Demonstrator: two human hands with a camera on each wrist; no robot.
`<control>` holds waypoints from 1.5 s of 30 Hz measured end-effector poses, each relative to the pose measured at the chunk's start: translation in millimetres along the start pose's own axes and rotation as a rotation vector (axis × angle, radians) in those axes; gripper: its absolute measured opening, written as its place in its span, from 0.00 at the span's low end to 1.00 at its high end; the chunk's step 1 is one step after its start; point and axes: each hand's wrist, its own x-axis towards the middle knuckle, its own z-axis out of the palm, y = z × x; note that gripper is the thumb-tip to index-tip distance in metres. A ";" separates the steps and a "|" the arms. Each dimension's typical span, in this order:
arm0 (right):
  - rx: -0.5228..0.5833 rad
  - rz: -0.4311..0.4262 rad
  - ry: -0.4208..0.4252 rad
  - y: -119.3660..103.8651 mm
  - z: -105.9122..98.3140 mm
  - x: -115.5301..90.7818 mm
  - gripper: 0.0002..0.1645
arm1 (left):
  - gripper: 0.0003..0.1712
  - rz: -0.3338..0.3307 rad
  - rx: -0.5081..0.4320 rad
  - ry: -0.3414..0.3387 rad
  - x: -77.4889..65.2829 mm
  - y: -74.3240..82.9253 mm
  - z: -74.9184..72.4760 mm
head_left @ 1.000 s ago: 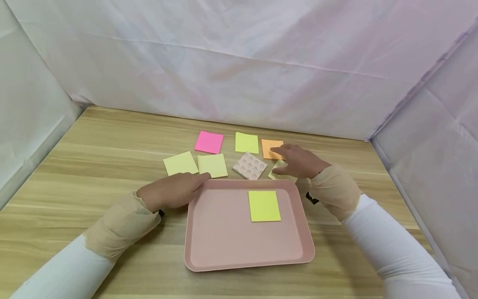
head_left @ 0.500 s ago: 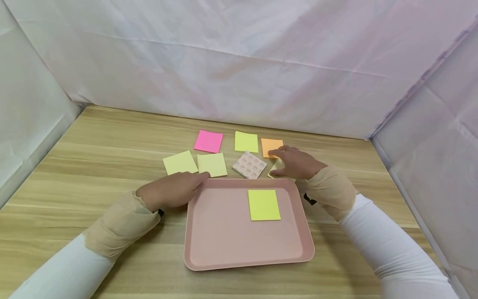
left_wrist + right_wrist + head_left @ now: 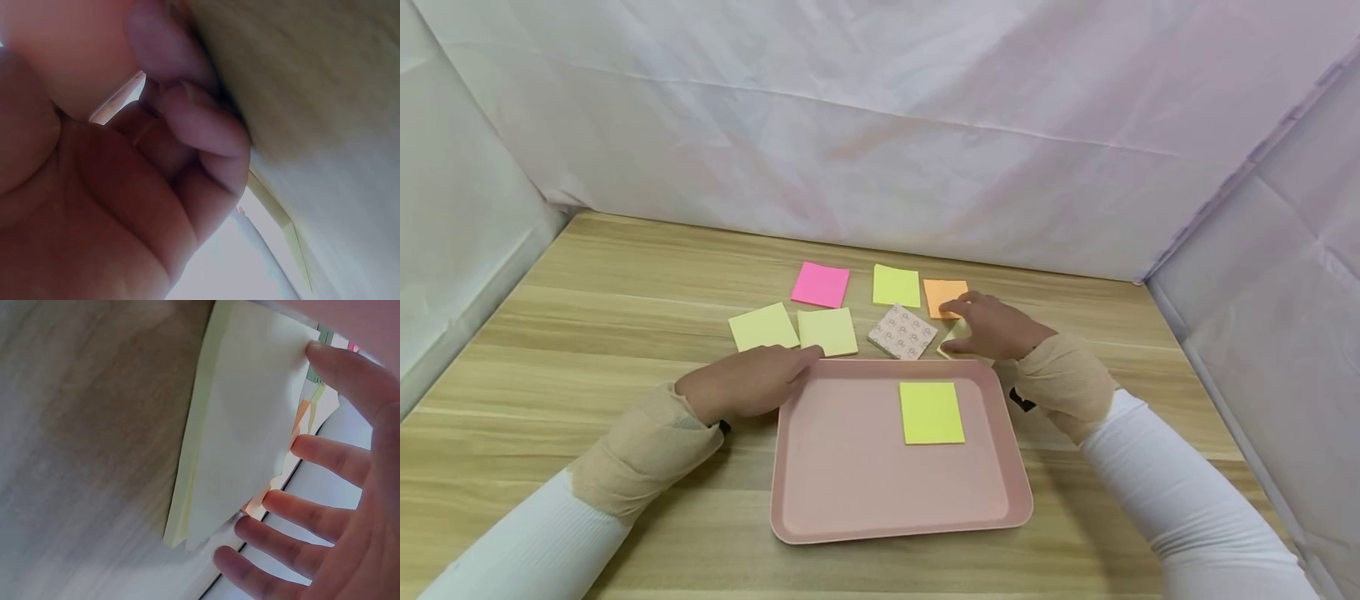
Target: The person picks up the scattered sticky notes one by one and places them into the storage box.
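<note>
At the far left corner of the pink tray (image 3: 842,467), my left hand (image 3: 748,383) grips the rim. In the left wrist view its fingers (image 3: 206,125) curl under the tray's edge near the table. My right hand (image 3: 1000,325) spreads over a pale yellow sticky note pad (image 3: 953,343) just beyond the tray's far right corner. The right wrist view shows the thumb (image 3: 347,375) with its tip right at that pad's corner, the fingers nearly straight along its edge. A bright yellow sticky note pad (image 3: 931,412) lies inside the tray. Behind the right fingertips is an orange pad (image 3: 943,293).
More pads lie beyond the tray: pink (image 3: 821,285), yellow-green (image 3: 896,287), a patterned square pad (image 3: 902,332), and two pale yellow ones, left (image 3: 763,327) and middle (image 3: 827,330). The wooden table (image 3: 625,275) meets a white fabric wall (image 3: 850,125) behind.
My right hand has shifted slightly left and its fingers have drawn in closer over the pale yellow pad. The left hand and tray have stayed in place.
</note>
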 end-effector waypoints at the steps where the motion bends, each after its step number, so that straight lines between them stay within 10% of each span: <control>1: 0.003 0.002 0.001 0.4 -0.3 1.5 0.36 | 0.07 0.002 -0.001 0.000 -0.1 -0.1 0.1; 12: 0.023 -0.089 0.024 5.7 -9.2 25.8 0.21 | 0.07 0.003 0.003 0.006 0.7 -0.3 0.7; 45: -0.019 -0.067 0.068 19.6 -16.9 51.3 0.34 | 0.07 -0.025 -0.035 -0.002 -0.1 4.7 -3.2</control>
